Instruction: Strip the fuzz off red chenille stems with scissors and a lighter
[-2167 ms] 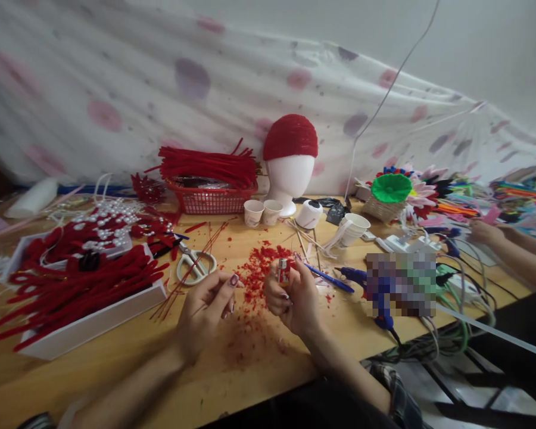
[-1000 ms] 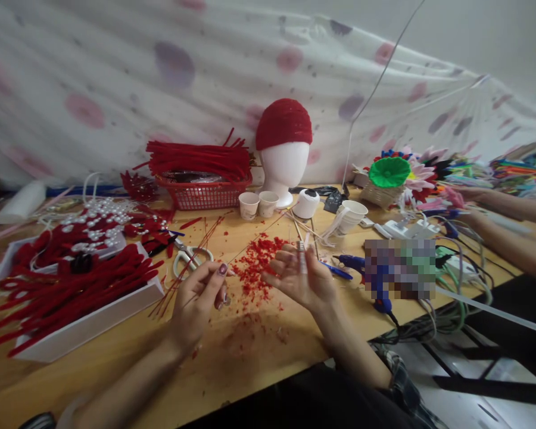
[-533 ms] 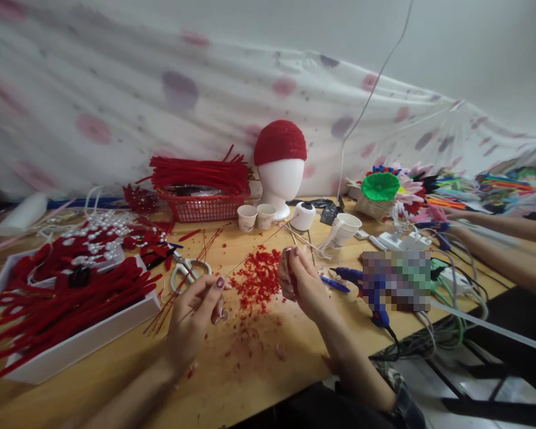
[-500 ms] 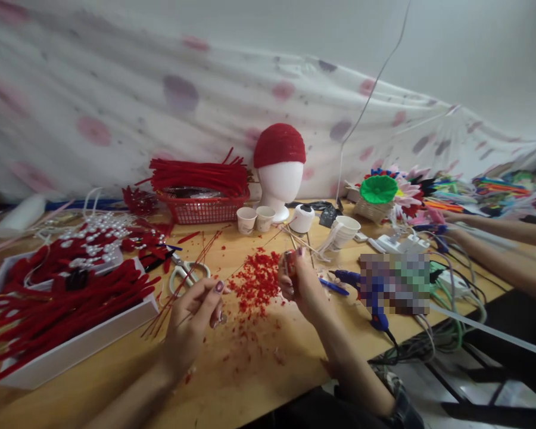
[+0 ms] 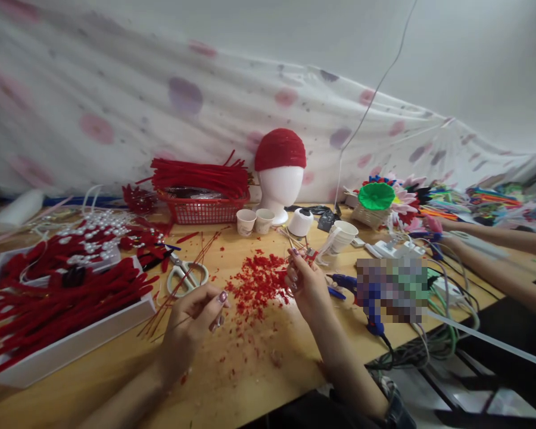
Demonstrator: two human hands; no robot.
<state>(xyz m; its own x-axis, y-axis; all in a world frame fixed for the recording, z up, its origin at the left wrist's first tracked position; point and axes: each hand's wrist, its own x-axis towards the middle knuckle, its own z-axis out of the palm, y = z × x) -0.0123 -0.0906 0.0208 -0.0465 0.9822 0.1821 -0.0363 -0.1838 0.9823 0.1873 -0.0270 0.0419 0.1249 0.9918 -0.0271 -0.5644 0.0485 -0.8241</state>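
Around one heap of red clippings (image 5: 256,283), the left hand (image 5: 201,316) sits at eight o'clock, fingertips pinched, anything between them too small to tell; apart from it, the right hand (image 5: 306,275) grips one lighter (image 5: 311,255) at two. One pair of scissors (image 5: 176,280) lies at nine.

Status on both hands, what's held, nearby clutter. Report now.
Left hand pinched, contents unclear. Right hand gripping red lighter. Red scraps littering table between them; scissors near left hand.
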